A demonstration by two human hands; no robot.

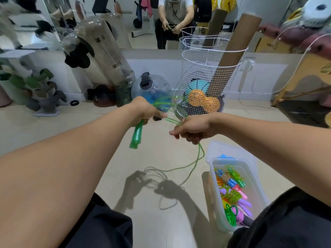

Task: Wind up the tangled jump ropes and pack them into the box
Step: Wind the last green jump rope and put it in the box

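Green translucent plastic makes up the jump rope (196, 159) you are winding at the centre of the frame. Your left hand (143, 111) is curled around the paired green tubular handles (136, 136), which hang down below the fist, and around several loops of thin glossy cord fanning out above it. Your right hand (194, 128) sits just beside it, to the right, fingers closed and pinching the same cord. From under the right hand the loose cord drops in a long curve to the pale smooth tile floor (161, 149) and trails toward centre bottom.

At lower right the clear rectangular plastic box (214, 194) stands on the floor beside your right knee, its lid (231, 149) tilted up behind it. Inside lie coiled ropes (232, 196) in green, orange, purple, pink and blue, with smooth cylindrical handles.

Beyond the hands, upper centre right, a white wire-mesh basket (211, 72) holds a brown cardboard tube (232, 54), an orange textured peanut-shaped ball (203, 102) and a teal ball (197, 86). To its left sits a clear rounded water jug (152, 86).
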